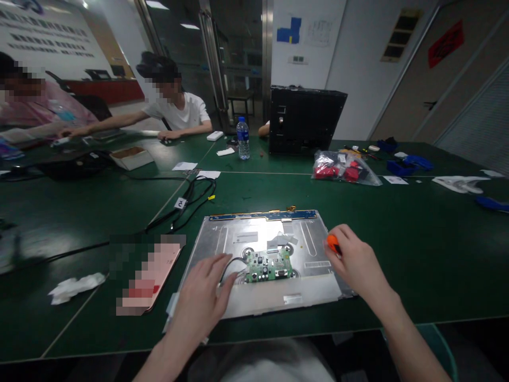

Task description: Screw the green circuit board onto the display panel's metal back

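Note:
In front of me an LCD panel (pixel 254 302) lies on its face, its silver metal back up. A green circuit board (pixel 267 265) sits at its middle, with a dark cable (pixel 230 263) curving from its left side. My left hand (pixel 204 286) rests over the panel's left part, fingers stretched and thumb apart, beside that cable; whether it touches the cable I cannot tell. At the panel's right edge my right hand (pixel 352 257) is closed around an orange-handled tool (pixel 333 244). Only the rounded handle end shows; the rest is hidden by the hand.
Left of the panel lie a pink phone (pixel 159 273), a crumpled tissue (pixel 76 287) and black cables (pixel 191 199). Further back stand a water bottle (pixel 243 139) and a black monitor-like box (pixel 304 121), near a plastic bag (pixel 345 168) with red items. Two people sit at the far left.

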{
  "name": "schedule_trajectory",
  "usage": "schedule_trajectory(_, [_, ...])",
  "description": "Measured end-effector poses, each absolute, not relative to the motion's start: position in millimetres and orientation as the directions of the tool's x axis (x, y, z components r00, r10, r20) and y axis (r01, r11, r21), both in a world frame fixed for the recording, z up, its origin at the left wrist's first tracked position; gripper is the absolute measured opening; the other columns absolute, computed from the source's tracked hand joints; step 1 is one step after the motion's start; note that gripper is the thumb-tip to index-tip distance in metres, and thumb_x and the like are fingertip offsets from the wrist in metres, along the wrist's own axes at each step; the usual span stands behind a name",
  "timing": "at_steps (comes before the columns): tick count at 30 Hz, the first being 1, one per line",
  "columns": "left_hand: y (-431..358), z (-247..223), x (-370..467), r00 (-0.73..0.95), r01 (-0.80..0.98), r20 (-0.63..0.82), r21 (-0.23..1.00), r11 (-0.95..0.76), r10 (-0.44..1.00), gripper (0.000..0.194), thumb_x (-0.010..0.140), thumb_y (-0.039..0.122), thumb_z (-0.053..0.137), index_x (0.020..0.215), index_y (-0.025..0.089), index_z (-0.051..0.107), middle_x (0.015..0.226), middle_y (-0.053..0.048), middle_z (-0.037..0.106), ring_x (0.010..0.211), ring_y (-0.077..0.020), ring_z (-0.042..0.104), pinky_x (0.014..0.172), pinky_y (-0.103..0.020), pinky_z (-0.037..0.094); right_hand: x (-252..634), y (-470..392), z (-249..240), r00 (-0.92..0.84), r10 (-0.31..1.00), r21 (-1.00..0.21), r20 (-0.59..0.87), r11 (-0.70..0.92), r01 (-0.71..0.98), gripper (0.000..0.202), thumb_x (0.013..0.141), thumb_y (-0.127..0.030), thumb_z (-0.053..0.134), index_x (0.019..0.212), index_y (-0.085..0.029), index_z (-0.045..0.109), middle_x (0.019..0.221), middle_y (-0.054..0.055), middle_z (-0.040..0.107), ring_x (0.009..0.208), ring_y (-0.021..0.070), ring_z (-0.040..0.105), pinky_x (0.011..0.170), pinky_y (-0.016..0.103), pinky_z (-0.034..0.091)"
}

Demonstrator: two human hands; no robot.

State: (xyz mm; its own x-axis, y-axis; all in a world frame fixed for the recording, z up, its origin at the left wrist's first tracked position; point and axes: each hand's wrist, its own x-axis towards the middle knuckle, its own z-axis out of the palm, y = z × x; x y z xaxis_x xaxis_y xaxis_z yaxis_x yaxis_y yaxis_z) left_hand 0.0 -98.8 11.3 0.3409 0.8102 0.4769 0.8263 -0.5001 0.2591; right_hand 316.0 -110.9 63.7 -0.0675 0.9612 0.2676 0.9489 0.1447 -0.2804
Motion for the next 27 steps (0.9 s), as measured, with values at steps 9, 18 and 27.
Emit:
schedule_trajectory(9, [-79.3,-4.0,-20.5,0.204,0.967,0.158,0.123,-0.225,0.966,0.052,0.092,0.048,0.031,0.117,0.011,0.058,0.126,-0.020,0.054,0.120,-0.0349,0.050,0.094,-0.050,0.045,280.3,-116.5,0.9,-0.115,0.989,-0.489,0.097,0.148,0.860,0.021,0.092,-0.029,0.049,0.104,-0.019,0.063,0.096,0.007,0.067,0.084,0.0203,0.064,0.074,0.030,0.046])
schedule_trajectory(18, [-72.2,-20.4,-24.1,0.214,0.904,0.205,0.328,-0.274,0.955,0.053,0.093,0.049,0.028,0.118,0.012,0.055,0.126,-0.017,0.054,0.117,-0.0287,0.054,0.099,-0.045,0.045,269.1,-126.5,-4.2,-0.144,0.989,-0.489,0.045,0.148,0.860,0.021,0.090,-0.031,0.050,0.101,-0.020,0.065,0.094,0.006,0.065,0.085,0.0203,0.063,0.073,0.029,0.044])
schedule_trajectory(27, [-74.6,-13.5,-26.1,0.232,0.942,0.144,0.213,-0.259,0.962,0.050,0.093,0.044,0.032,0.120,0.011,0.057,0.128,-0.018,0.055,0.120,-0.0311,0.051,0.099,-0.049,0.042,272.4,-132.8,-10.3,-0.104,0.993,-0.476,0.055,0.118,0.872,0.024,0.093,-0.034,0.046,0.104,-0.021,0.064,0.099,0.006,0.063,0.084,0.0201,0.064,0.073,0.030,0.046])
